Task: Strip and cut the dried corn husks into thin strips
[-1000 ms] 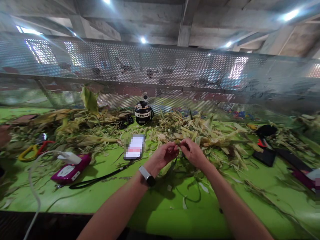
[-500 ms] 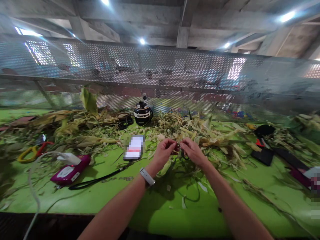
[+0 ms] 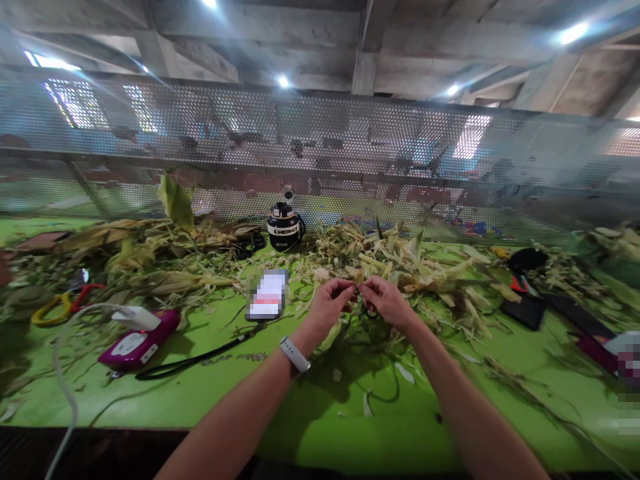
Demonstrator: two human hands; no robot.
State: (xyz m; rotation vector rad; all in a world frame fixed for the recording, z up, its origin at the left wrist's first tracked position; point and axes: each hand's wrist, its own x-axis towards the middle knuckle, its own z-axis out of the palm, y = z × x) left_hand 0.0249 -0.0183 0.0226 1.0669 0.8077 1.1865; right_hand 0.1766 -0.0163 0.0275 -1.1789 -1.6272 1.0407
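My left hand [image 3: 327, 305] and my right hand [image 3: 387, 303] meet fingertip to fingertip above the green table [image 3: 300, 427]. Both pinch a small piece of plant matter [image 3: 357, 291] between them; it is too small to name for sure. A white band sits on my left wrist. Just behind my hands lies a heap of corn husks and leaves [image 3: 400, 267]. Thin dark green strands [image 3: 380, 393] trail on the table below my hands.
A pink device [image 3: 137, 338] with a white cable and black strap lies left. A phone [image 3: 269, 294] lies beside my hands. A black jar [image 3: 283, 227] stands by the perforated metal screen [image 3: 320, 147]. Yellow-red scissors [image 3: 60, 301] lie far left; dark tools [image 3: 525, 307] at right.
My hands stay together over the same spot; the fingers have shifted slightly on the small piece. The view has tilted a little.
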